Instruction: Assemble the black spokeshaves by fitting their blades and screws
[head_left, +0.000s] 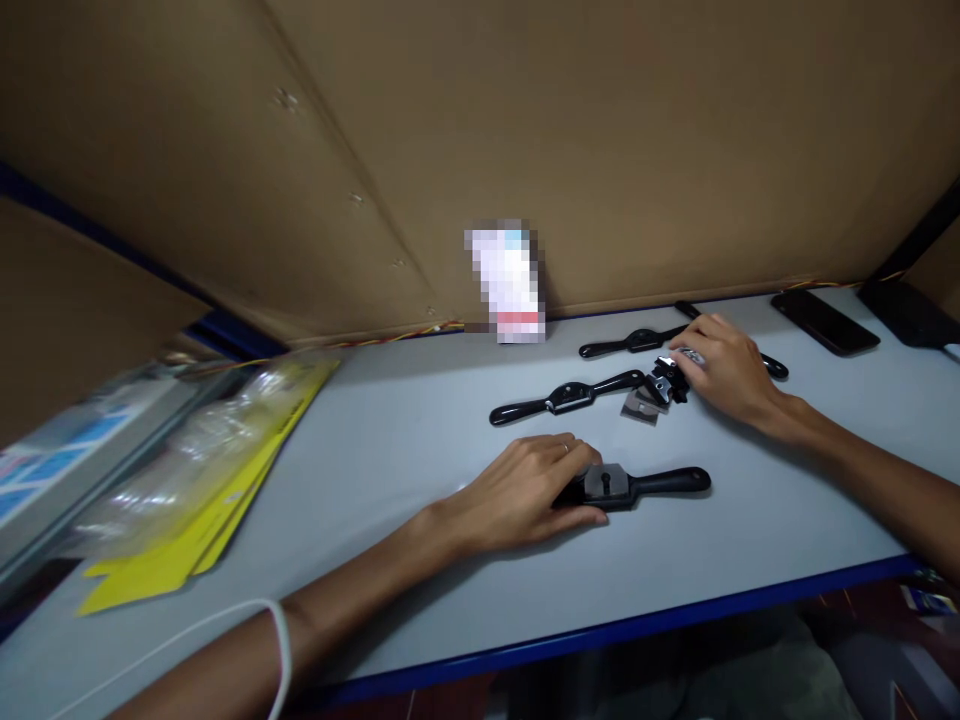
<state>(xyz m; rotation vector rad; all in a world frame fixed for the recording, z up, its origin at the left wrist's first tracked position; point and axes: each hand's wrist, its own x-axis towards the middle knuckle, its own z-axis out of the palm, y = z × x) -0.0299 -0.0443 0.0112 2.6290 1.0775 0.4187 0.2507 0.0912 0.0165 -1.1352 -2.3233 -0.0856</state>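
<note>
My left hand is closed around the left handle and body of a black spokeshave, which lies on the table. A flat grey blade sits on its body, and its right handle sticks out free. Farther back on the right, my right hand has its fingers bent down at a small pile of shiny black-and-silver metal pieces. What those fingertips pinch, if anything, is hidden. Beside the pile lie flat grey blades.
Another black spokeshave lies mid-table, with a second spokeshave behind it. A dark phone is at the back right. Clear plastic bags and yellow sheets cover the left side. A pixelated upright item leans on the cardboard wall.
</note>
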